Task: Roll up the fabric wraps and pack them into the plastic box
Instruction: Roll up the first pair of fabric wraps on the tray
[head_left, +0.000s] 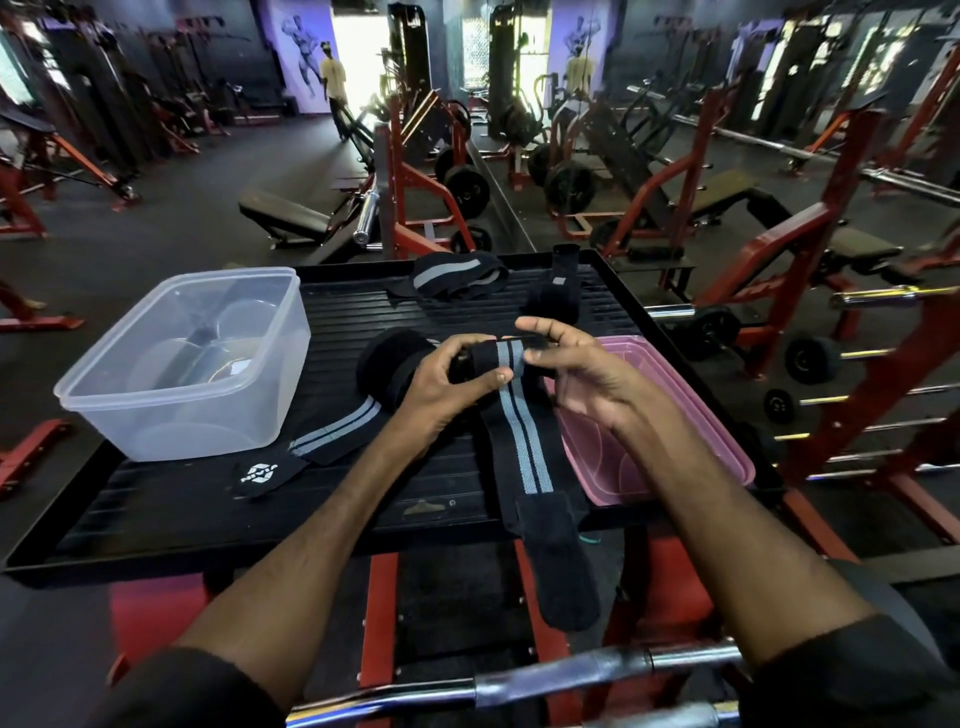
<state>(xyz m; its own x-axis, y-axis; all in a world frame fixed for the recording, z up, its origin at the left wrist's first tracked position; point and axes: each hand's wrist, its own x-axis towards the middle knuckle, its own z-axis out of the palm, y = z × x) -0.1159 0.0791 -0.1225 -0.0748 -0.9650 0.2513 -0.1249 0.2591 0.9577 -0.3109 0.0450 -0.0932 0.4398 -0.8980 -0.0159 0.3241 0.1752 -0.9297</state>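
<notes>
Rolling step. My left hand (447, 382) curls round the started roll of the black fabric wrap with grey stripes (524, 441); my right hand (582, 374) pinches its other end. The tail trails toward me. Next: tight, even turns; the clear plastic box (171, 431) stands at left.

Bare left hand (447, 384), bare right hand (587, 379), black sleeves (182, 691) bunched near elbows

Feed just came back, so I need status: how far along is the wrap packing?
Done: one black roll looks finished on the tray; the plastic box holds no wraps yet. In hand: left hand and right hand grip the striped wrap, partly rolled, tail hanging loose. Left: the half-rolled wrap beside the box, the far wrap, then packing.
</notes>
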